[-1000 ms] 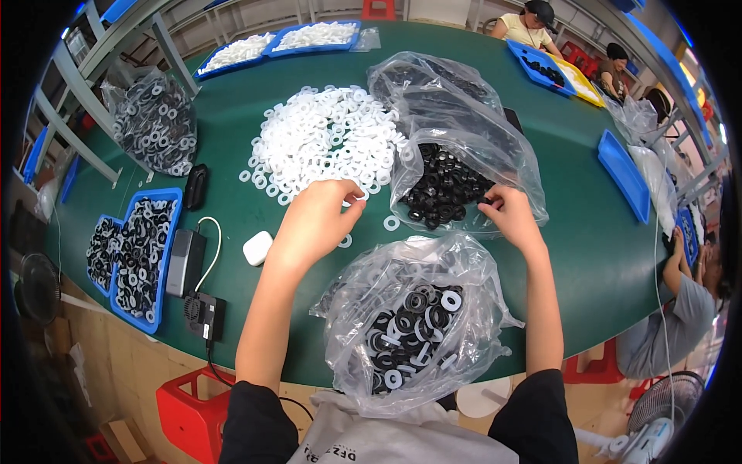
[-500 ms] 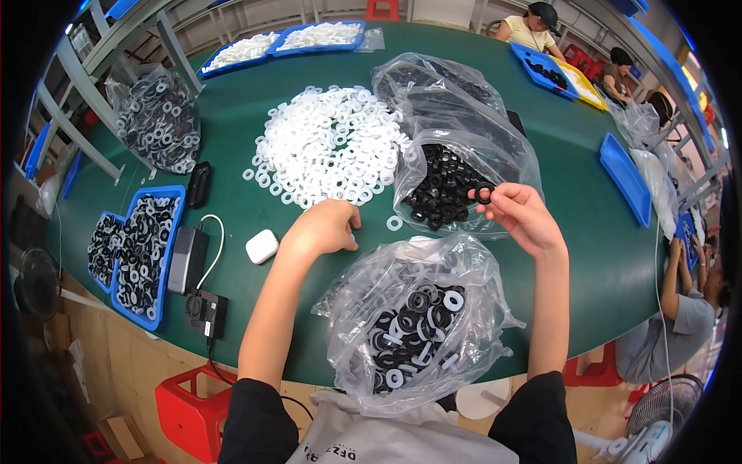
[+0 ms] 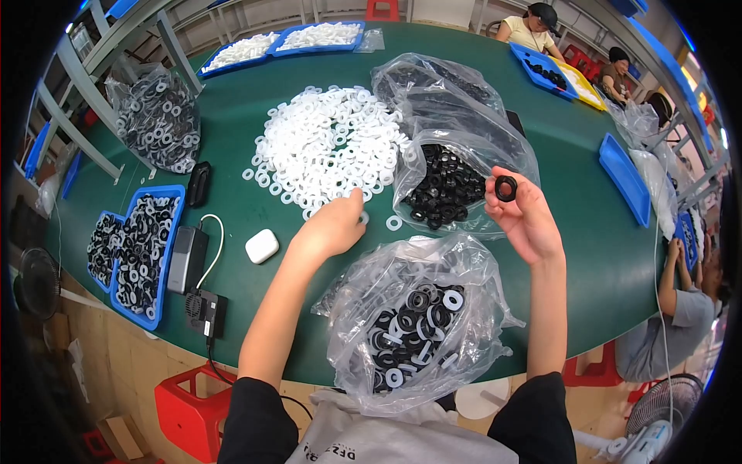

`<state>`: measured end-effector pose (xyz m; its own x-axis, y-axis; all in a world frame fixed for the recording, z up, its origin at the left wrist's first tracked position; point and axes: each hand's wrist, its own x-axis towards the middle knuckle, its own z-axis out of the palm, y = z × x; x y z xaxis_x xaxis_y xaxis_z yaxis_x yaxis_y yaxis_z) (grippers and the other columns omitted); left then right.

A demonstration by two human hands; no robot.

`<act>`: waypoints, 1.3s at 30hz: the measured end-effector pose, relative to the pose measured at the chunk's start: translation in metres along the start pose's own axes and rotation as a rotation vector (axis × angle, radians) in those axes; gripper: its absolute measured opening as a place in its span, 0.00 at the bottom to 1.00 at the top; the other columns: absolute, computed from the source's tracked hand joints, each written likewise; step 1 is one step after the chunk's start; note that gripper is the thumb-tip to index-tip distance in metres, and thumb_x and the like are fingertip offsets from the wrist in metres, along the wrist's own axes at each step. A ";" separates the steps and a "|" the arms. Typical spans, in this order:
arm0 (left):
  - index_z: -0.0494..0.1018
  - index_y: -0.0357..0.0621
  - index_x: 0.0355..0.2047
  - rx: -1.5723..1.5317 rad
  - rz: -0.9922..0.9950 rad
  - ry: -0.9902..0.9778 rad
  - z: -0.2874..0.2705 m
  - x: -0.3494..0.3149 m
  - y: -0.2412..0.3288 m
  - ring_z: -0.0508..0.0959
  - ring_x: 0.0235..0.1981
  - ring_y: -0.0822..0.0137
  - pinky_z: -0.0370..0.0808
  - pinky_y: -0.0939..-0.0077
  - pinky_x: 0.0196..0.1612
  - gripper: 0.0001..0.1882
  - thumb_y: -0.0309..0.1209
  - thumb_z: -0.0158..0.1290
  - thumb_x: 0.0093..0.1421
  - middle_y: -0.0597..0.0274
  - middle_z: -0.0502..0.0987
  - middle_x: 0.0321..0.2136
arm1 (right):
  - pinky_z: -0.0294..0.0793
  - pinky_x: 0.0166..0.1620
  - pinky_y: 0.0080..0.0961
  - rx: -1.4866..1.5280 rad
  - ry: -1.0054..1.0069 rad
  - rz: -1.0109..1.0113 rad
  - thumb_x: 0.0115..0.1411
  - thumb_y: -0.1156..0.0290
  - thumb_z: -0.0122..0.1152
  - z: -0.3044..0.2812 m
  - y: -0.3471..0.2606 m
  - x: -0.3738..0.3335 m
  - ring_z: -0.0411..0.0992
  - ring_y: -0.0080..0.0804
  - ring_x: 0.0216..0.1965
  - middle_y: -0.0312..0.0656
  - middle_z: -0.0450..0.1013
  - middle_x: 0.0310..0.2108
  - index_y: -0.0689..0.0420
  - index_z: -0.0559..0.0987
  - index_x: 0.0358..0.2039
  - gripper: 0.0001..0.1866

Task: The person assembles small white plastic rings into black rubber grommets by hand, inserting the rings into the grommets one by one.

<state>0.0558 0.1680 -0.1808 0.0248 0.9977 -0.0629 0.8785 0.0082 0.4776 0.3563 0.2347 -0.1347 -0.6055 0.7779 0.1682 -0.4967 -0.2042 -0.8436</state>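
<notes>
My right hand [image 3: 525, 220] is raised beside the open bag of black rings and pinches a black ring [image 3: 505, 189] between thumb and fingers. My left hand [image 3: 334, 226] reaches to the near edge of a heap of white rings [image 3: 328, 143]. Its fingers point down there, close to a single white ring [image 3: 365, 219], and are partly hidden, so its grip cannot be made out. Black rings [image 3: 444, 189] fill the mouth of a clear plastic bag [image 3: 464, 116]. Nearest me, another clear bag [image 3: 495, 301] holds black and white rings mixed together [image 3: 413, 329].
On the left are blue trays [image 3: 158, 309] of mixed rings, a full clear bag [image 3: 161, 120], a white case [image 3: 262, 247] and a black device [image 3: 205, 313] with a cable. Blue trays of white parts [image 3: 321, 35] stand at the back. A blue tray [image 3: 624, 178] lies right; people sit beyond.
My right hand has lifted the black ring away from the black rings, slightly right, and turned it to face me. My left hand has moved forward and right toward the white heap.
</notes>
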 end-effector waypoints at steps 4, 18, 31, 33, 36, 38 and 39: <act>0.73 0.33 0.43 -0.647 0.134 -0.052 -0.026 -0.003 0.036 0.79 0.33 0.71 0.75 0.77 0.40 0.14 0.25 0.58 0.56 0.61 0.78 0.28 | 0.73 0.47 0.21 -0.213 0.124 -0.076 0.61 0.72 0.62 0.015 0.001 -0.004 0.72 0.25 0.38 0.40 0.74 0.40 0.65 0.75 0.52 0.19; 0.71 0.27 0.49 -1.178 0.145 -0.136 -0.039 -0.036 0.090 0.81 0.42 0.66 0.78 0.77 0.46 0.18 0.19 0.55 0.57 0.52 0.80 0.39 | 0.75 0.35 0.25 -1.361 0.120 -0.716 0.41 0.78 0.74 0.071 0.016 -0.013 0.74 0.31 0.31 0.41 0.74 0.31 0.61 0.83 0.40 0.21; 0.75 0.27 0.46 -1.136 0.141 -0.087 -0.039 -0.039 0.091 0.81 0.40 0.69 0.78 0.79 0.45 0.13 0.21 0.53 0.62 0.54 0.80 0.37 | 0.74 0.36 0.27 -1.412 0.009 -0.823 0.38 0.79 0.74 0.070 0.019 -0.010 0.74 0.35 0.33 0.40 0.75 0.31 0.62 0.80 0.43 0.26; 0.75 0.26 0.45 -1.090 0.182 -0.017 -0.037 -0.039 0.092 0.82 0.39 0.68 0.79 0.77 0.43 0.13 0.22 0.52 0.63 0.51 0.81 0.37 | 0.74 0.36 0.28 -1.395 0.029 -0.821 0.39 0.80 0.74 0.070 0.021 -0.010 0.74 0.36 0.34 0.40 0.76 0.32 0.62 0.80 0.44 0.27; 0.76 0.29 0.45 -0.927 0.245 0.093 -0.031 -0.040 0.092 0.82 0.37 0.69 0.78 0.77 0.44 0.12 0.21 0.54 0.61 0.54 0.81 0.36 | 0.75 0.36 0.28 -1.343 0.058 -0.754 0.39 0.80 0.74 0.070 0.025 -0.010 0.75 0.36 0.34 0.42 0.77 0.33 0.61 0.80 0.44 0.27; 0.76 0.29 0.45 -0.804 0.264 0.147 -0.032 -0.045 0.098 0.82 0.37 0.68 0.79 0.76 0.43 0.12 0.20 0.54 0.60 0.54 0.81 0.35 | 0.76 0.37 0.27 -1.346 0.086 -0.751 0.39 0.80 0.74 0.070 0.026 -0.011 0.76 0.36 0.35 0.43 0.77 0.33 0.62 0.80 0.43 0.26; 0.77 0.29 0.44 -0.682 0.284 0.198 -0.033 -0.048 0.100 0.82 0.37 0.66 0.79 0.76 0.43 0.12 0.19 0.54 0.59 0.53 0.81 0.34 | 0.76 0.37 0.27 -1.344 0.087 -0.751 0.39 0.80 0.74 0.070 0.026 -0.011 0.76 0.36 0.35 0.43 0.77 0.33 0.62 0.80 0.43 0.26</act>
<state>0.1271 0.1235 -0.1009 0.0631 0.9605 0.2710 0.3608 -0.2751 0.8911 0.3066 0.1790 -0.1227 -0.4201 0.4939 0.7613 0.2766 0.8687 -0.4109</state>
